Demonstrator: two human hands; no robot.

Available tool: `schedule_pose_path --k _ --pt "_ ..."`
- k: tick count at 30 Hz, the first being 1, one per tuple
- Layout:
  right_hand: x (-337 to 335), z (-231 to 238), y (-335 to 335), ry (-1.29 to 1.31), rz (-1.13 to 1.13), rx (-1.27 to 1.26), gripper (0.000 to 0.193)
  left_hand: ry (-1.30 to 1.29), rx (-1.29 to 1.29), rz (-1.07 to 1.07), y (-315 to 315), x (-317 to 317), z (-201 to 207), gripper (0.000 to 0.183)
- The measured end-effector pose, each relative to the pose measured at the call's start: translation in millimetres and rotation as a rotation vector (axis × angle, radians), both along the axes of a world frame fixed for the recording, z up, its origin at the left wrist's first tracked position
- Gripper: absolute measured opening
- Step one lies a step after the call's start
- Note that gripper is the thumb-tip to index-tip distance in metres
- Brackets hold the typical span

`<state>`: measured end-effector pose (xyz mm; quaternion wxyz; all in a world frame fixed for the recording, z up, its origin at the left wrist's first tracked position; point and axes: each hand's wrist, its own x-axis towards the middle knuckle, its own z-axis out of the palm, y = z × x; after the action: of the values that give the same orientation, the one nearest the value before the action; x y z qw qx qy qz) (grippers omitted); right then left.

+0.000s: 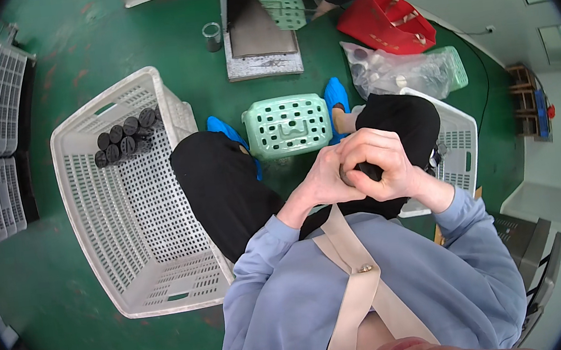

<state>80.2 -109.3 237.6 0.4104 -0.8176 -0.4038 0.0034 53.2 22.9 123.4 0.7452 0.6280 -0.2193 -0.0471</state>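
Note:
In front of my chest, above my lap, my two hands are closed together around a dark cylinder (369,172). My left hand (326,178) wraps it from the left side. On the other side my right hand (386,163) curls its fingers over and around it. Most of the cylinder is hidden by the fingers; a dark round part shows inside the right hand's curl. To my left stands a large white plastic basket (159,85), with several black-topped cylinders (130,126) grouped in its far corner. Another white basket (465,147) at my right holds some dark-topped pieces (440,154), partly hidden by my leg.
A pale green plastic stool (287,127) stands between my feet, which wear blue covers. Beyond it are a glass jar (211,37) and a metal-topped stand (264,64). A clear plastic bag (380,77) and a red bag (384,21) lie at the far right.

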Motion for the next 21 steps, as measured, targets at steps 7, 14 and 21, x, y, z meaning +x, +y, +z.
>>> schedule_pose_path --k 7,14,21 --pt "-15 14 -19 0.092 0.115 0.073 0.009 0.234 -0.145 -0.403 -3 -6 21 0.035" --pt "-22 -34 -24 -0.071 -0.491 0.059 0.008 -0.209 0.199 0.263 -40 -1 -18 0.044" --pt "0 -76 -21 0.089 -0.749 0.076 0.008 -0.175 0.466 0.562 -57 8 -45 0.047"
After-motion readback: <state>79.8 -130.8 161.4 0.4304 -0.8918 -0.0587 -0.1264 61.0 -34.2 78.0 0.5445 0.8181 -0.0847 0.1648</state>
